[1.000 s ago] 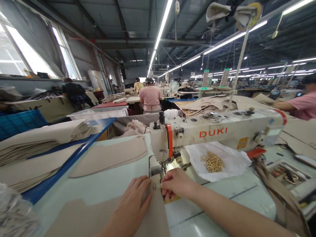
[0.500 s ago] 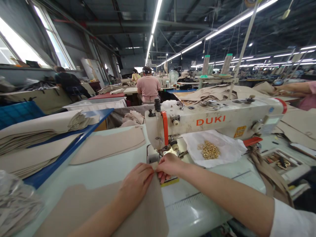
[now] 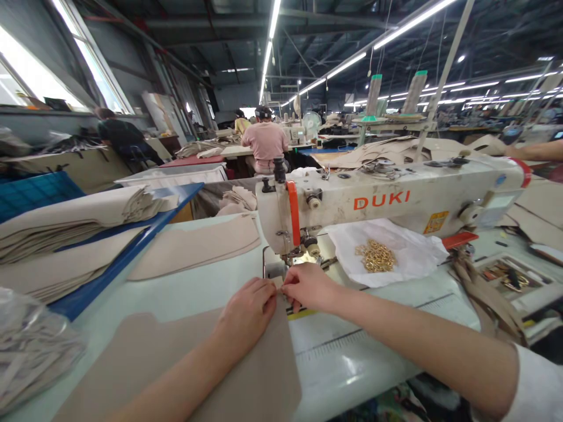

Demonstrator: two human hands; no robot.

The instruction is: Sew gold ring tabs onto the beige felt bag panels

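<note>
A large beige fabric panel [image 3: 268,363] lies flat on the pale sewing table under my left forearm. My left hand [image 3: 248,310] rests on its upper edge, fingers curled together and pressing the fabric. Between my hands shows the tip of a small beige tab [image 3: 277,282]. My right hand [image 3: 308,287] pinches at this tab from the right, thumb and fingers closed; the pinched part is mostly hidden. Both hands are just in front of the needle area of a white sewing machine [image 3: 334,202], whose presser foot is partly covered by my right hand.
Gold metal fittings [image 3: 377,256] lie on a white cloth [image 3: 409,266] beneath the machine arm. More cut panels [image 3: 197,246] lie behind my left hand, with stacked panels [image 3: 79,220] at left. A plastic bag [image 3: 35,351] sits near left; a parts tray [image 3: 519,281] is at right.
The camera view has shifted slightly, so the machine appears a little higher and farther right. Both hands stay together at the tab, my right fingers drawn slightly away from the left ones.
</note>
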